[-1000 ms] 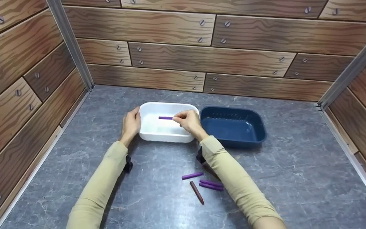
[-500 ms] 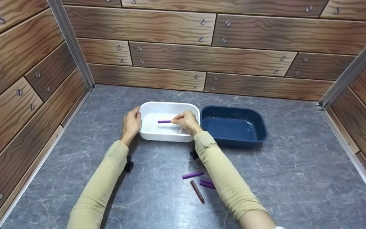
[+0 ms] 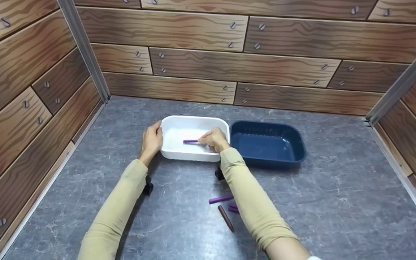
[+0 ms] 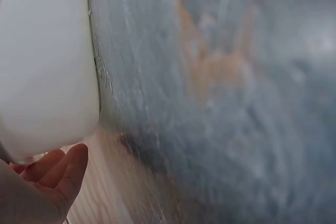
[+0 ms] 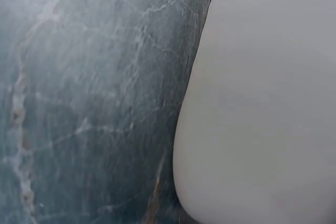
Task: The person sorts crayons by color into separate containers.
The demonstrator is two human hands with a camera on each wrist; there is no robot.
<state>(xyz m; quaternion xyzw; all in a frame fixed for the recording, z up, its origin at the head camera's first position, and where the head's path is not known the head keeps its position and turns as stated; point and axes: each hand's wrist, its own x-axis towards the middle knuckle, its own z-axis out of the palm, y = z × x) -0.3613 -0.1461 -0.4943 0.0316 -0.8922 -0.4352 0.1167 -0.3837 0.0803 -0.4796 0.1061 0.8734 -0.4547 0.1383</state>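
Observation:
A white rectangular container stands on the grey marbled table. My left hand rests against the outside of its left end, fingers lying along the wall. The left wrist view shows those fingers touching the container's rounded corner. Inside the container, my right hand pinches one end of a purple crayon, which points left and lies about level. Whether the crayon touches the container floor I cannot tell. In the right wrist view only the container's outer wall and the table show; the hand is out of sight.
A dark blue container stands directly right of the white one. Nearer me lie a purple crayon, a brown crayon and more purple crayons, partly hidden under my right forearm. Wood-patterned panels enclose the table.
My right hand has moved slightly toward me and lower in the white container, still pinching the purple crayon. The right forearm has swung left, covering more of the loose crayons. The left hand stays put.

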